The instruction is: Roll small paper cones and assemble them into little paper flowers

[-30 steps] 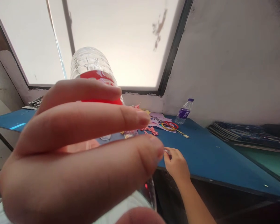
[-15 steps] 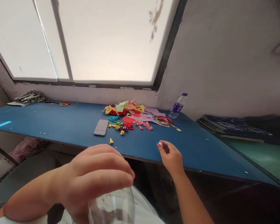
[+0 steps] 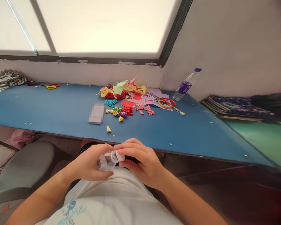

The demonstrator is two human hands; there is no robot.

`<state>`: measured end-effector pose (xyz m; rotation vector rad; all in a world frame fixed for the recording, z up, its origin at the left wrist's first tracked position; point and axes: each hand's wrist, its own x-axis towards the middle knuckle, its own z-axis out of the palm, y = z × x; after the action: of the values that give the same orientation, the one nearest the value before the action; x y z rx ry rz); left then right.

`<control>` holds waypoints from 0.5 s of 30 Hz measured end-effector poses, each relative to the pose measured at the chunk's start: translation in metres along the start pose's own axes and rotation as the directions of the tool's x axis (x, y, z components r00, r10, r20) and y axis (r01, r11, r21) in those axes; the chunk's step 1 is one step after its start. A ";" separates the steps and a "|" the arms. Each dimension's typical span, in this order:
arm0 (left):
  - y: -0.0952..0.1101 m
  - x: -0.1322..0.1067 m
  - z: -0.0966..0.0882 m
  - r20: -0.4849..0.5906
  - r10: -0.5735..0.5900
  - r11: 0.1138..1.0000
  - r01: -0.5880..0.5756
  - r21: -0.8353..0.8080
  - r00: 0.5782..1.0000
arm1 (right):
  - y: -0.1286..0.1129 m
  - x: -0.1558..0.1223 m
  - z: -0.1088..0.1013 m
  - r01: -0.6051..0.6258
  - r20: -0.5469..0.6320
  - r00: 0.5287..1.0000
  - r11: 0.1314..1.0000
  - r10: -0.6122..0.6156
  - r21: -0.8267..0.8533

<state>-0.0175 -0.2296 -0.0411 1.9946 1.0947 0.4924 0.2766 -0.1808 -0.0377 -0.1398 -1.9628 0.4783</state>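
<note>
My left hand clasps the clear plastic bottle near the blue table; my right hand grips its white cap.

No text legible. White lettering on purple label of bottle, right of center, upper half: too small to read. Dark marks on lilac sheet, mid-frame: unreadable. Blue-green print on white shirt, lower left: no readable words.
</note>
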 end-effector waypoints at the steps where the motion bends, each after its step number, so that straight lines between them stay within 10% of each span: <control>1: -0.002 -0.001 -0.001 -0.022 -0.003 1.000 0.003 0.007 1.000 | 0.004 -0.001 0.003 0.001 0.013 1.000 1.000 -0.001 0.008; 9: -0.015 0.009 -0.007 0.188 0.047 0.971 -0.001 -0.240 0.981 | 0.009 -0.002 0.006 0.067 0.169 0.983 0.998 -0.068 0.007; 15: 0.010 0.023 0.032 -0.203 -0.010 0.999 0.019 0.046 0.979 | 0.021 -0.006 0.017 -0.049 0.061 0.994 0.880 0.087 -0.472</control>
<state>0.0210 -0.2284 -0.0539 2.0094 1.2544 0.6797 0.2617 -0.1682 -0.0572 -0.5068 -2.1281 0.0392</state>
